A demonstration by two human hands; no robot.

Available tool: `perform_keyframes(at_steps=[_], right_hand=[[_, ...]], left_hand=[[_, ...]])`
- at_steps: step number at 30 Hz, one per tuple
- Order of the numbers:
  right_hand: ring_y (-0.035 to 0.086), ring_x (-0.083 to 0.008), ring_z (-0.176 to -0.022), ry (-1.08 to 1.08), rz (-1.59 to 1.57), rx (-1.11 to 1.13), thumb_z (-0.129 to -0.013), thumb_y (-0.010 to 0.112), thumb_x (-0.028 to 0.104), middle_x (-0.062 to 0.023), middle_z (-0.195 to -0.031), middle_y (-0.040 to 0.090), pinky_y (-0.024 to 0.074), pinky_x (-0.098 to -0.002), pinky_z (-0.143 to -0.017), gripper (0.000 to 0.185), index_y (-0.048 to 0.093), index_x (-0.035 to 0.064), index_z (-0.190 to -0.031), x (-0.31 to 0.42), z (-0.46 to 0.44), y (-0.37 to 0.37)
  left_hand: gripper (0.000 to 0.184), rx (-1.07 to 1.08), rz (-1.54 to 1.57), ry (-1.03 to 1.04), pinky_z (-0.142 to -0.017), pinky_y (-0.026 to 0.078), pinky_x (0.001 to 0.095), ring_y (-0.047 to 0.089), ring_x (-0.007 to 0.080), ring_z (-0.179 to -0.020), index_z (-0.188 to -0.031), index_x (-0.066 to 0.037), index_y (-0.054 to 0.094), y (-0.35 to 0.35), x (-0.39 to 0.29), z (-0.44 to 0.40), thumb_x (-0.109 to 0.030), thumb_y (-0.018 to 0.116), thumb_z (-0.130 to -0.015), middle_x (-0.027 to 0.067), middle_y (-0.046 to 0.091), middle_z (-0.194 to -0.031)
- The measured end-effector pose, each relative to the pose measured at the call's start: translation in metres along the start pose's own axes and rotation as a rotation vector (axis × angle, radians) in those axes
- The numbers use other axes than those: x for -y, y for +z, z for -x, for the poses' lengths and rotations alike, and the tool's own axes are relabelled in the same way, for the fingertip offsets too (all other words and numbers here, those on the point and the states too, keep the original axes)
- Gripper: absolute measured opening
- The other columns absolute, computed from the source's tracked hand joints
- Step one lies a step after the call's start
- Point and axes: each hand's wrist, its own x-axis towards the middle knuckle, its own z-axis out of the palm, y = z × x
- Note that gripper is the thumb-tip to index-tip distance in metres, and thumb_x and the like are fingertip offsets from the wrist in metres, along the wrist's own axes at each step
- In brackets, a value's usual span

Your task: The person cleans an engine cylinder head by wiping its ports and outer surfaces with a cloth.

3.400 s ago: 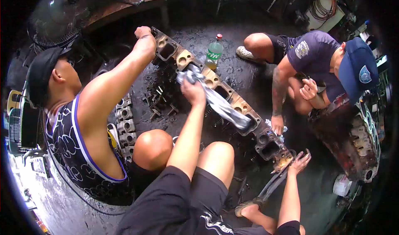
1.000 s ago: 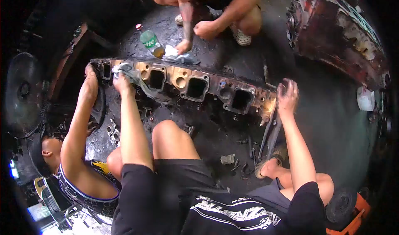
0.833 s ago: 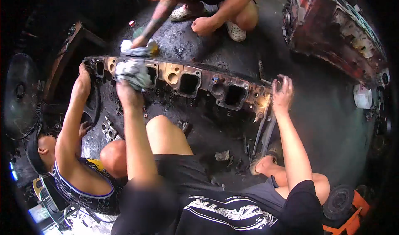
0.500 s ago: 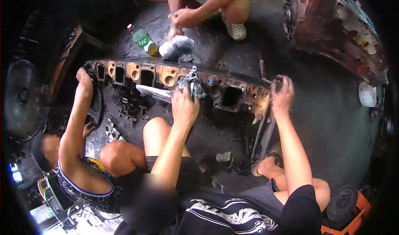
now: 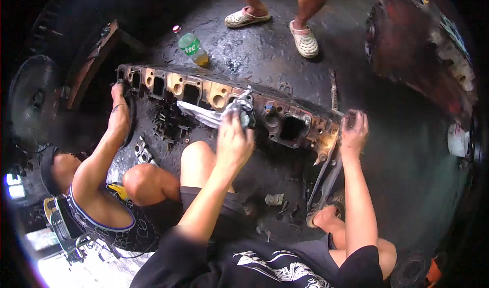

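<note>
With left hand, grips crumpled cloth against holed metal block; with curled right hand, palm hidden, touches its end.

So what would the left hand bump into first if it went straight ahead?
The long metal part. The left hand points at its face, with the bunched rag between, which seems to touch it, though depth is hard to judge.

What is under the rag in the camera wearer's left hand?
The rag in the left hand lies against the long metal part, whose holed face shows on both sides. Whatever is directly beneath the bunched cloth is covered.
</note>
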Motion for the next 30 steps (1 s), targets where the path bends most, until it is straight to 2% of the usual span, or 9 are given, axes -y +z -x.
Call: perform_keyframes(at_steps=[3,5,9,11,20,23,24,27,30], right_hand=[[0.061,-0.037,-0.096,0.015,-0.018,0.007,-0.08,0.07,0.008,-0.0143,-0.1,0.062,0.0489,-0.0457,-0.083,0.022,0.062,0.0056,-0.1,0.002,0.0,-0.001],[0.062,-0.0371,-0.093,0.009,-0.047,-0.013,-0.08,0.069,0.006,-0.0145,-0.098,0.062,0.0494,-0.0452,-0.082,0.02,0.062,0.0045,-0.098,-0.001,-0.001,0.003],[0.064,-0.0348,-0.092,0.017,-0.099,-0.007,-0.081,0.069,0.004,-0.0138,-0.099,0.064,0.0514,-0.0425,-0.081,0.02,0.062,0.0027,-0.1,-0.001,0.002,0.002],[0.065,-0.0334,-0.092,0.032,-0.057,0.027,-0.082,0.068,0.004,-0.0137,-0.099,0.063,0.0518,-0.0418,-0.081,0.019,0.063,0.0028,-0.099,-0.002,0.001,0.002],[0.065,-0.0325,-0.087,-0.004,-0.054,0.002,-0.084,0.067,0.003,-0.0137,-0.096,0.063,0.0514,-0.041,-0.078,0.012,0.062,0.002,-0.095,-0.006,0.002,0.002],[0.065,-0.0328,-0.086,0.02,-0.066,0.023,-0.084,0.066,0.003,-0.0139,-0.095,0.063,0.0514,-0.0411,-0.078,0.011,0.062,0.0015,-0.095,0.001,0.001,-0.001],[0.065,-0.0319,-0.086,0.025,-0.071,0.024,-0.084,0.066,0.003,-0.0139,-0.094,0.063,0.0518,-0.0406,-0.078,0.011,0.062,0.0012,-0.095,0.0,0.001,0.0],[0.065,-0.0324,-0.087,0.079,-0.094,0.045,-0.085,0.067,0.003,-0.0147,-0.095,0.063,0.052,-0.0407,-0.078,0.012,0.063,0.0012,-0.096,0.004,0.0,-0.001],[0.066,-0.0302,-0.087,0.004,-0.035,0.025,-0.085,0.067,0.005,-0.014,-0.096,0.063,0.0523,-0.0396,-0.078,0.013,0.064,0.0017,-0.097,-0.013,0.003,0.007]], left_hand=[[0.07,0.123,-0.007,-0.032,-0.109,0.04,0.0476,0.048,0.0497,-0.127,-0.132,0.016,0.046,0.04,0.02,-0.013,-0.038,0.065,-0.092,0.038,0.05,-0.133],[0.068,0.375,0.137,-0.232,-0.103,0.044,0.0481,0.052,0.0489,-0.122,-0.123,0.016,0.052,0.032,0.011,-0.048,-0.042,0.066,-0.091,0.0371,0.054,-0.127],[0.066,0.401,0.132,-0.186,-0.101,0.045,0.0474,0.053,0.0475,-0.121,-0.123,0.013,0.054,0.025,0.017,-0.048,-0.043,0.067,-0.09,0.0357,0.055,-0.126],[0.064,0.189,0.155,-0.116,-0.104,0.044,0.0465,0.052,0.0463,-0.124,-0.127,0.011,0.053,0.05,0.044,-0.033,-0.04,0.066,-0.091,0.0349,0.054,-0.128],[0.044,0.035,0.096,0.033,-0.098,0.048,0.0458,0.058,0.043,-0.113,-0.124,0.0,0.058,0.015,0.037,-0.027,-0.006,0.066,-0.081,0.0262,0.059,-0.12],[0.041,-0.027,0.477,-0.304,-0.092,0.051,0.0401,0.066,0.0378,-0.104,-0.123,-0.001,0.063,-0.002,0.051,-0.033,-0.009,0.064,-0.083,0.0245,0.067,-0.11],[0.043,-0.08,0.462,-0.573,-0.09,0.051,0.0356,0.067,0.0283,-0.1,-0.126,0.001,0.061,-0.018,0.05,-0.033,-0.01,0.062,-0.085,0.0208,0.07,-0.101],[0.055,-0.519,1.057,-0.695,-0.088,0.051,0.0332,0.06,0.0223,-0.105,-0.14,0.006,0.047,-0.012,0.131,-0.023,-0.007,0.058,-0.087,0.0179,0.059,-0.127],[0.056,-0.618,0.248,-0.59,-0.104,0.042,0.0449,0.052,0.04,-0.119,-0.135,0.011,0.045,-0.047,0.143,-0.042,-0.016,0.059,-0.089,0.0307,0.048,-0.134]])
